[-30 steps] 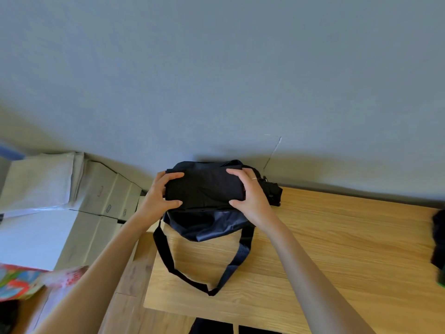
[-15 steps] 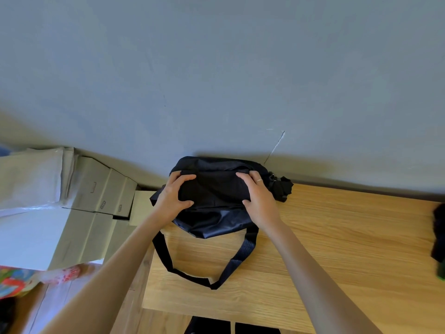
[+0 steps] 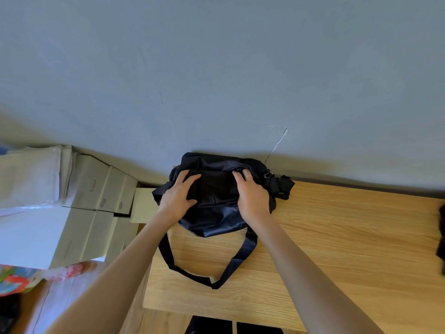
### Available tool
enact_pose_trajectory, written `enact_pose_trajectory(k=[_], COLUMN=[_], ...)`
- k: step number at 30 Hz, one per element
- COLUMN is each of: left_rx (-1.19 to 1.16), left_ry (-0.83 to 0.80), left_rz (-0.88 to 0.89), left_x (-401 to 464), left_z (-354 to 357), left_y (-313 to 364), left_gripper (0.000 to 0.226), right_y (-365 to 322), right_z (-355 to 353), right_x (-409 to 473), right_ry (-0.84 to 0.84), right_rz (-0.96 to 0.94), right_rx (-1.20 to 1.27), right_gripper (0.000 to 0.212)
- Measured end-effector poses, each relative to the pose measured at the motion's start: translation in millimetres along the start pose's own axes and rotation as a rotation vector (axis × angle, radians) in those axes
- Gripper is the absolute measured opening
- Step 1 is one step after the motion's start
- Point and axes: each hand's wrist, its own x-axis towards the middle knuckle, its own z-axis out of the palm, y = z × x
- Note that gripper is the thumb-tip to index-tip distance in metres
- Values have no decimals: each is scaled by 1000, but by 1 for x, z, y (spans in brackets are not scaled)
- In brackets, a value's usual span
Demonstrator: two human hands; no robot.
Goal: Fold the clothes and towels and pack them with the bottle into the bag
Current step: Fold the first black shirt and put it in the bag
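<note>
A dark navy bag (image 3: pixel 212 220) sits at the far left corner of the wooden table (image 3: pixel 337 249), against the grey wall. Its long strap (image 3: pixel 204 278) loops toward me across the tabletop. A folded black cloth (image 3: pixel 214 186) lies in the bag's mouth. My left hand (image 3: pixel 178 196) grips the cloth's left end and my right hand (image 3: pixel 252 196), with a ring on it, grips the right end. Both hands press it down into the bag. No bottle is visible.
Stacked cardboard boxes (image 3: pixel 96 201) stand left of the table on the floor. A dark garment (image 3: pixel 441 239) lies at the table's right edge. A colourful item (image 3: pixel 16 278) sits at the lower left. Something black (image 3: pixel 231 327) shows below the table's near edge.
Both hands have carried the folded black cloth away from me and lowered it deeper into the bag's mouth, near the wall. The bag has shifted slightly toward the wall.
</note>
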Motion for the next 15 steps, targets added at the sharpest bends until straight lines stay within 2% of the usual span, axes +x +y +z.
enact_pose_trajectory(k=[4, 8, 11, 13, 15], left_rx=[-69, 139, 285, 357, 461], left_ry=[-4, 246, 413, 367, 239], left_rz=[56, 135, 255, 404, 531], left_x=[-5, -24, -38, -41, -39], left_z=[-7, -17, -13, -1, 20], left_y=[-5, 3, 15, 24, 32], left_gripper=[69, 61, 58, 61, 66], right_y=[5, 9, 16, 26, 38], right_z=[-1, -11, -20, -19, -16], right_x=[-3, -10, -20, -21, -17], right_ry=[-3, 77, 303, 495, 506], right_rz=[-42, -95, -192, -261, -286], right_rx=[1, 23, -13, -58, -100], right_gripper=[70, 59, 48, 52, 59])
